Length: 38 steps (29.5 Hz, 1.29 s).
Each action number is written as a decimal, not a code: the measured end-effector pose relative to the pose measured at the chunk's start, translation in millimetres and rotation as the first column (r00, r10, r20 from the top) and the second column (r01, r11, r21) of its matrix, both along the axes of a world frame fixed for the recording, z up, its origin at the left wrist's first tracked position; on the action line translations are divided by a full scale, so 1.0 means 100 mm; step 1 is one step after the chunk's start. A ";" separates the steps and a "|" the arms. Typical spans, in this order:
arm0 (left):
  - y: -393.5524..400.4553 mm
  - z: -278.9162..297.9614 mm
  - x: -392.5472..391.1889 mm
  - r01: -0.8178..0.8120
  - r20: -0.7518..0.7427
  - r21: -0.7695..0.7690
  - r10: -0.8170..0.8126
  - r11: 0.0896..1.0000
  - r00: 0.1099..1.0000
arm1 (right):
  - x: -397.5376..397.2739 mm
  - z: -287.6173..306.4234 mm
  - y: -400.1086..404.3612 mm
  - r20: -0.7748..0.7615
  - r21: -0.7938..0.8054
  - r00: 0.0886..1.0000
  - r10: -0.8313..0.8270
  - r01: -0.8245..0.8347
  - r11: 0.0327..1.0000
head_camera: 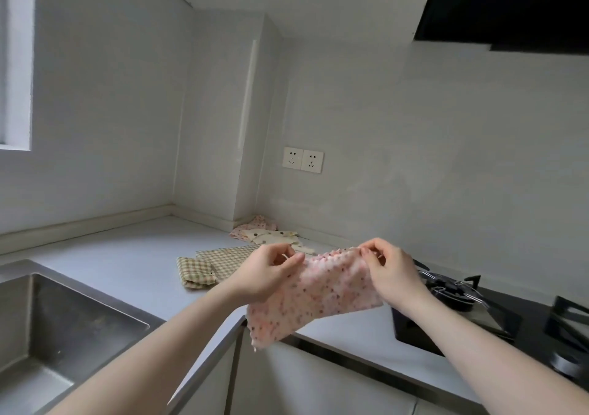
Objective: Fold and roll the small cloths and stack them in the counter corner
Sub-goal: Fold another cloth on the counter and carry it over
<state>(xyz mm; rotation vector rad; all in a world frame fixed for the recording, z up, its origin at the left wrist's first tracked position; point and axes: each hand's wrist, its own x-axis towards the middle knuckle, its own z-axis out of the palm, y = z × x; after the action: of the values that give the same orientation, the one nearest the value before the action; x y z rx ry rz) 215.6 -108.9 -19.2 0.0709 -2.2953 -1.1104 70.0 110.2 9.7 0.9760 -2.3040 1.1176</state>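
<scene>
the left hand (269,272) and right hand (390,269) each pinch a top corner of the pink speckled small cloth (318,296), stretching it flat in the air, likely to square it for folding. a rolled green checked cloth (195,272) lies mid-counter, and loose dotted cloths (266,231) sit at the grey counter's (127,249) back corner.

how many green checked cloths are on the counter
2: a rolled green checked cloth near the sink, and a flat green checked cloth beside it, partly hidden behind the left hand. More may be hidden.
</scene>
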 end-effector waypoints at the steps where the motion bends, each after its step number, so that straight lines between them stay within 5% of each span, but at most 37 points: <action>1: 0.00 -0.01 0.01 0.015 0.042 -0.017 -0.014 1.000 0.999 | -0.01 -0.01 0.02 0.011 0.009 1.000 -0.004 0.004 1.000; 8: -0.03 -0.16 -0.04 0.102 0.245 -0.176 -0.057 0.979 0.968 | -0.10 0.02 0.20 0.074 0.023 0.993 -0.087 0.086 0.996; 20: 0.01 -0.60 -0.23 -0.142 0.274 0.277 0.064 0.950 0.960 | -0.46 -0.21 0.17 0.212 0.160 0.942 -0.261 0.230 0.960; 27: 0.01 -0.71 -0.28 -0.235 0.231 0.358 0.158 0.904 0.960 | -0.59 -0.34 0.07 0.271 0.117 0.918 -0.290 0.267 0.956; 29: -0.03 -0.76 -0.29 -0.268 0.219 0.273 0.211 0.924 0.953 | -0.63 -0.36 0.06 0.316 0.157 0.906 -0.282 0.244 0.957; 33: -0.12 -0.89 -0.28 -0.376 0.206 -0.131 0.396 0.918 0.895 | -0.62 -0.61 0.20 0.500 0.503 0.801 -0.329 0.041 0.864; 38: -0.10 -0.89 -0.29 -0.375 0.207 -0.127 0.394 0.918 0.895 | -0.62 -0.82 0.21 0.449 0.541 0.821 -0.354 0.066 0.839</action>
<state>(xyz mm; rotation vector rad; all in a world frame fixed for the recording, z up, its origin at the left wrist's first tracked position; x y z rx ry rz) 186.8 -118.7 -108.6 0.6254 -2.3824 -0.8313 7.7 130.8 -72.6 0.5587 -3.1863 0.7555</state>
